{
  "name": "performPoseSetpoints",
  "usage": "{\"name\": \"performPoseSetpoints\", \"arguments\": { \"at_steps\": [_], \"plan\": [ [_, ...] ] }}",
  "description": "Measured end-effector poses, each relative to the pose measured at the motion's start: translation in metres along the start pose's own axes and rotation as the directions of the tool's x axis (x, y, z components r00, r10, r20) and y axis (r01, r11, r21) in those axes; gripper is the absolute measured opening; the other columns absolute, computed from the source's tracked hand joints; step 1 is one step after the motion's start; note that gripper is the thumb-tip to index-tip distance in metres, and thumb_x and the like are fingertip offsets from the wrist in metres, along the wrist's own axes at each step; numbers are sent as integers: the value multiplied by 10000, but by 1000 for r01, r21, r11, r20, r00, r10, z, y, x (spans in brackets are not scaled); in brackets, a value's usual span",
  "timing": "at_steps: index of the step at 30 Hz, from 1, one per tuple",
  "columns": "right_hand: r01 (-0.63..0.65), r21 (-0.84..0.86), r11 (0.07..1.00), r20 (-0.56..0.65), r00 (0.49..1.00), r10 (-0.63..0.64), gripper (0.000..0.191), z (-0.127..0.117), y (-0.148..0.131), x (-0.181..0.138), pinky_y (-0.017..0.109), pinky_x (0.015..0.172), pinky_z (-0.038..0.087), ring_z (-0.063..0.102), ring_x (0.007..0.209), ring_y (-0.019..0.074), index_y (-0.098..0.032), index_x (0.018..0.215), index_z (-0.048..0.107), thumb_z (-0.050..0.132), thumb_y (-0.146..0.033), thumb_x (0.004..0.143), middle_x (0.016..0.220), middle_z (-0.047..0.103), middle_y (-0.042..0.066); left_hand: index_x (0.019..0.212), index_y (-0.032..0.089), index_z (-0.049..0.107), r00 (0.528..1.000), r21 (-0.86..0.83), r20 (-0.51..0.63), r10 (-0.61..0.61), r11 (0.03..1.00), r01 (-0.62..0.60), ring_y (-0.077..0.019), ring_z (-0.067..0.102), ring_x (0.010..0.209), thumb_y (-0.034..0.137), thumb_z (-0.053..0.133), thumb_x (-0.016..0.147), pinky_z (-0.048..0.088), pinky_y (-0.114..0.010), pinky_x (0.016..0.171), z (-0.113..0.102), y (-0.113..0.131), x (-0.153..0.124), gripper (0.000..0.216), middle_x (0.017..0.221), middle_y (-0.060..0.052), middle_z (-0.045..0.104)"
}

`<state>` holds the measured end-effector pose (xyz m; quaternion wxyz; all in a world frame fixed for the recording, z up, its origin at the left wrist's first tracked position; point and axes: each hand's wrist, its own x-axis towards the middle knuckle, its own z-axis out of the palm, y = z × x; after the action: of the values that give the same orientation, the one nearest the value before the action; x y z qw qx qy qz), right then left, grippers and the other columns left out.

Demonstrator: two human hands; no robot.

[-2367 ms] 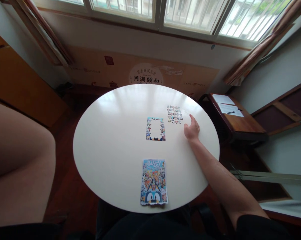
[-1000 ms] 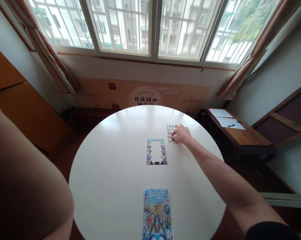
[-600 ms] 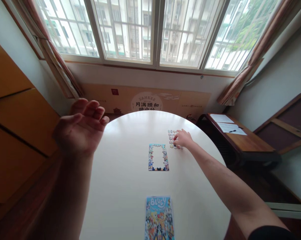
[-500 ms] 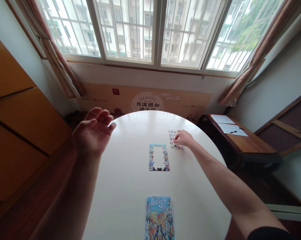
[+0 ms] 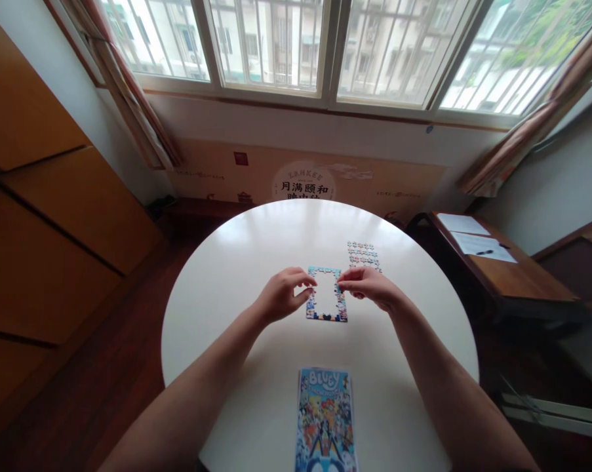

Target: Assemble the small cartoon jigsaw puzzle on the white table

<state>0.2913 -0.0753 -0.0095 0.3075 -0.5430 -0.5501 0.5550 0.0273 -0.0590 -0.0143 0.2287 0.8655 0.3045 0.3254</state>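
Note:
A partly assembled jigsaw puzzle (image 5: pixel 327 317) lies flat on the white table, its border joined into a rectangle around a bare middle. At its left side is my left hand (image 5: pixel 286 295), thumb and fingers apart with nothing between them. My right hand (image 5: pixel 369 287) is over the right side of the border, thumb and forefinger pinched on a small puzzle piece (image 5: pixel 339 286) that the fingertips mostly hide. Just beyond that hand, loose puzzle pieces (image 5: pixel 362 252) lie in rows, the nearest ones partly covered by it.
A blue Bluey picture sheet or box (image 5: pixel 326 419) lies near the table's (image 5: pixel 217 275) front edge. Beyond the right side stands a wooden desk (image 5: pixel 526 278) with papers (image 5: pixel 482 246) and a pen. Orange-brown cabinets (image 5: pixel 44 249) are on the left, windows ahead.
My left hand has come down from the air at left to the puzzle's left side. My right hand has moved from the loose pieces to the border's right side. The view has tilted down.

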Motion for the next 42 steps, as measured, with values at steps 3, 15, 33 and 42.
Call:
{"name": "performPoseSetpoints", "arguments": {
  "at_steps": [3,15,33,42],
  "plan": [
    [-30,-22,999,16,999,31,284,13,5,-1,264,541,383,507,571,105,-169,854,768,833,-374,670,699,707,37,1036,227,719,995,156,96,37,986,-52,-252,627,1039,299,644,903,519,-441,936,4,-5,-2,168,1070,-77,707],
    [116,-226,967,26,993,-113,161,26,41,2,311,717,533,688,777,188,-198,860,739,733,-319,753,816,751,40,1581,194,280,884,371,421,-203,928,36,-378,126,1549,681,607,843,109,-591,1237,25,-19,-6,942,1676,-170,184],
    [200,-677,708,-11,959,-282,138,44,25,-10,292,733,452,639,820,178,-272,925,759,715,-202,815,860,720,7,1576,203,316,844,365,477,-246,929,64,-365,125,1552,710,550,864,46,-555,1252,25,-16,-6,905,1679,-143,183],
    [192,-716,671,17,966,-258,55,39,23,-11,273,686,406,588,772,162,-247,865,729,748,-255,815,797,645,1,1589,188,279,826,380,498,-265,922,66,-346,77,1561,715,538,872,25,-548,1253,22,-13,-5,927,1685,-159,128]
  ]
}}
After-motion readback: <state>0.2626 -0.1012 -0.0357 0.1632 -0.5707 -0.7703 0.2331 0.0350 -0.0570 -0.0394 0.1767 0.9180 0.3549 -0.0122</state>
